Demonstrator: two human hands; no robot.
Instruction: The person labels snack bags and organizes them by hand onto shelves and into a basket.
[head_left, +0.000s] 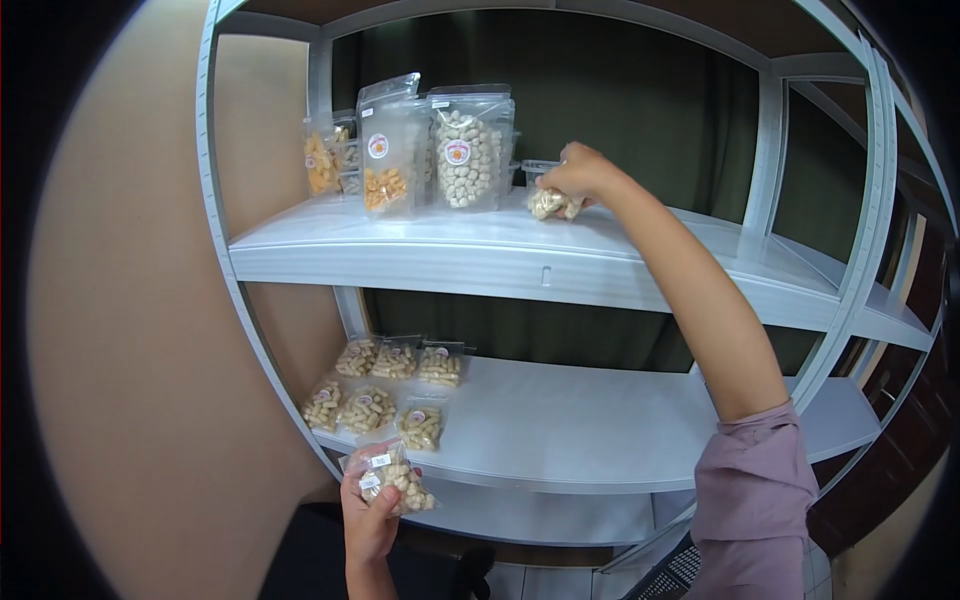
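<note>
My left hand [367,520] is closed around a clear zip bag [405,482] of pale, chunky snacks with small white labels, held in front of the lower shelf. At the upper shelf, my right hand [580,172] grips a small clear bag [552,204] of light beige snacks, close over the front part of the shelf board. Just behind that hand is a clear plastic container [537,167], partly hidden by it. To its left stands a large upright pouch [468,165] of round white snacks with a round label.
Another tall pouch [385,185] with orange snacks stands further left, with smaller packs [322,165] behind it. Several small snack bags [367,408] lie in two rows on the left of the lower shelf [570,420]. A white rack post [868,200] rises at right.
</note>
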